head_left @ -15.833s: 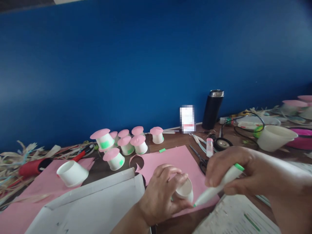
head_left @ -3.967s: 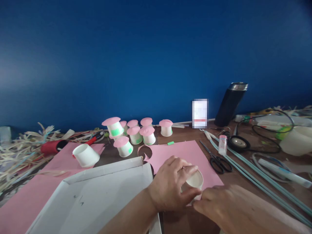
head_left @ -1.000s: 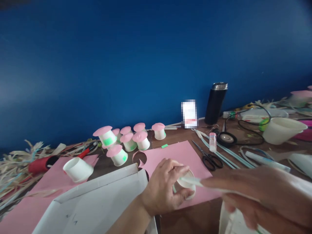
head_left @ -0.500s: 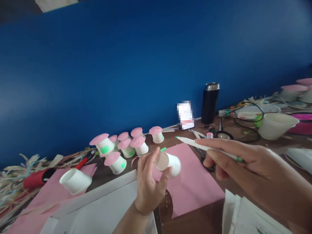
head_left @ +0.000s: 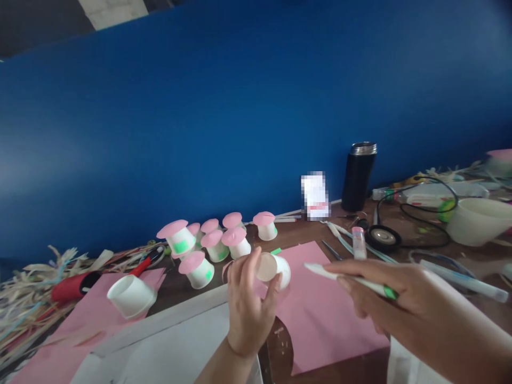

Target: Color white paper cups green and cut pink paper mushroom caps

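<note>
My left hand (head_left: 251, 309) grips a small white paper cup (head_left: 284, 273) lying on its side, its round base turned towards me. A bright green strip (head_left: 276, 251) shows just behind the cup; whether it is attached cannot be made out. Between the thumb and fingers of my right hand (head_left: 400, 304) is a white marker (head_left: 368, 284) with a green band near its rear. Its tip points left at the cup, a short way apart, and is blurred. Below both hands lies a pink paper sheet (head_left: 328, 325).
Several cups with pink discs and green patches (head_left: 196, 269) stand by the blue wall (head_left: 240, 106). A plain cup (head_left: 132, 296) sits left, near a white box lid (head_left: 160, 346). A dark bottle (head_left: 359, 178), stethoscope (head_left: 383, 237) and white tub (head_left: 480, 221) are on the right.
The marker has dropped lower, and its tip now points at the cup from the right. My left hand still grips the cup. The whole view has shifted slightly.
</note>
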{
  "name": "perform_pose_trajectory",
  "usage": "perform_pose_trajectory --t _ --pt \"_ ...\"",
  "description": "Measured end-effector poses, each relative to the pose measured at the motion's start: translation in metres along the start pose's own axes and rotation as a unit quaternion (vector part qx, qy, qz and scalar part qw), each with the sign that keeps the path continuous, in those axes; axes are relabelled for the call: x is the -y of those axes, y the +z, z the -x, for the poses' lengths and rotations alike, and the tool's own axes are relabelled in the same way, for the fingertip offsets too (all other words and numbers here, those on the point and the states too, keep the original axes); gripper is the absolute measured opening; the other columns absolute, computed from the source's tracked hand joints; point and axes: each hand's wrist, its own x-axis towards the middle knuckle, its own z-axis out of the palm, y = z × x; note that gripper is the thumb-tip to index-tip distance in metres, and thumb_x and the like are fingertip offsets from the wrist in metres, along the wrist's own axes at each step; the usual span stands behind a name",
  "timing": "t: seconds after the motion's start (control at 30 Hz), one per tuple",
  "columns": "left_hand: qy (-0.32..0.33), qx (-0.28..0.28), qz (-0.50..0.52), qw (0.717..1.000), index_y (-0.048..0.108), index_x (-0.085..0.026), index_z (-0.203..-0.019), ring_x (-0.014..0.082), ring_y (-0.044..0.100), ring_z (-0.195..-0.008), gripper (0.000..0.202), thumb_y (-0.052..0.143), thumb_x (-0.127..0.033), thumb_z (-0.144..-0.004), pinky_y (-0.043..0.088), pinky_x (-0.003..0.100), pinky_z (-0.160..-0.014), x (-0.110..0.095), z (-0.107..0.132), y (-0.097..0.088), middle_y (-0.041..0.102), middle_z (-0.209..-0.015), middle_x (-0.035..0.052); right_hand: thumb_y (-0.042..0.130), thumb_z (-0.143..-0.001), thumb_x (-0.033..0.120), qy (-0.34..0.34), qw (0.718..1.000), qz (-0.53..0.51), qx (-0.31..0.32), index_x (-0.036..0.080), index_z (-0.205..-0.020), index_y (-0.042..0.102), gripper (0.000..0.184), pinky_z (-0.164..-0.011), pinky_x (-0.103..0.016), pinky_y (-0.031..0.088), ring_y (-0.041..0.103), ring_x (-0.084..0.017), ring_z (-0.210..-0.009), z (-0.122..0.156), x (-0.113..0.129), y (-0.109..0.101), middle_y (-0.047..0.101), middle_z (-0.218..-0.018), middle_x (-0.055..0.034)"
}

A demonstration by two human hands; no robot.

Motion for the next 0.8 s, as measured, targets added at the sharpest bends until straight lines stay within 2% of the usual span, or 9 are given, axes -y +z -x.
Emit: perform_pose_trajectory --t 0.1,0.23,0.3,0.4,0.5,0.6,0.8 --pt "0.014 0.018 -0.02 1.0 0.052 -0.021 -0.126 0.0246 0.051 -0.111 0.045 0.063 -0.029 -0.083 0.042 0.042 -0.097 0.0 0.001 0.002 0.056 -0.115 0.0096 0.052 -0.084 0.033 -0.036 0.998 0.027 0.037 0.029 -0.094 0.075 0.026 -0.05 -0.019 0.048 0.064 -0.013 -0.053 0.001 0.005 0.009 0.072 -0.066 0.0012" --pt "0.031 0.02 -0.019 0.999 0.055 -0.02 -0.123 0.024 0.052 -0.107 0.042 0.064 -0.025 -0.082 0.042 0.042 -0.096 -0.002 0.0 0.001 0.057 -0.111 0.0088 0.051 -0.084 0.03 -0.024 0.992 0.008 0.121 0.03 -0.079 0.074 0.023 -0.037 -0.017 0.037 0.053 -0.009 -0.035 0.0 0.022 0.025 0.062 -0.043 0.0065" --pt "0.035 0.02 -0.017 0.999 0.055 -0.02 -0.122 0.0242 0.053 -0.105 0.042 0.064 -0.024 -0.081 0.042 0.043 -0.095 -0.002 -0.001 0.001 0.057 -0.109 0.009 0.052 -0.084 0.028 -0.014 0.989 0.001 0.148 0.03 -0.076 0.073 0.022 -0.037 -0.017 0.035 0.052 -0.008 -0.035 -0.001 0.03 0.034 0.063 -0.044 0.0075" --pt "0.021 0.037 -0.018 0.999 0.056 -0.021 -0.12 0.0251 0.054 -0.102 0.041 0.064 -0.025 -0.08 0.043 0.044 -0.092 -0.003 -0.001 0.001 0.058 -0.108 0.0091 0.052 -0.083 0.025 0.007 0.99 0.005 0.14 0.028 -0.072 0.07 0.022 -0.04 -0.015 0.036 0.06 -0.01 -0.048 -0.001 0.035 0.049 0.068 -0.055 0.0058" --pt "-0.003 0.063 -0.016 0.998 0.058 -0.023 -0.119 0.0253 0.054 -0.102 0.04 0.065 -0.027 -0.08 0.045 0.044 -0.091 -0.003 -0.001 0.001 0.059 -0.108 0.0081 0.049 -0.083 0.023 0.039 0.985 -0.012 0.17 0.024 -0.067 0.066 0.023 -0.039 -0.014 0.035 0.055 -0.008 -0.042 -0.001 0.031 0.061 0.06 -0.046 0.0061" --pt "-0.018 0.073 -0.014 0.997 0.058 -0.024 -0.119 0.025 0.054 -0.102 0.04 0.064 -0.028 -0.08 0.045 0.044 -0.091 -0.003 0.001 0.002 0.059 -0.109 0.0072 0.049 -0.082 0.025 0.081 0.975 -0.037 0.202 0.023 -0.07 0.064 0.02 -0.036 -0.014 0.032 0.048 -0.007 -0.036 0.0 0.025 0.07 0.05 -0.04 0.0073" --pt "-0.034 0.074 -0.019 0.996 0.057 -0.024 -0.119 0.0251 0.054 -0.101 0.04 0.064 -0.03 -0.08 0.046 0.045 -0.09 -0.002 0.002 0.003 0.059 -0.109 0.0066 0.047 -0.083 0.034 0.091 0.973 -0.058 0.204 0.023 -0.073 0.066 0.024 -0.037 -0.014 0.033 0.049 -0.009 -0.035 -0.002 0.026 0.074 0.048 -0.039 0.0065"
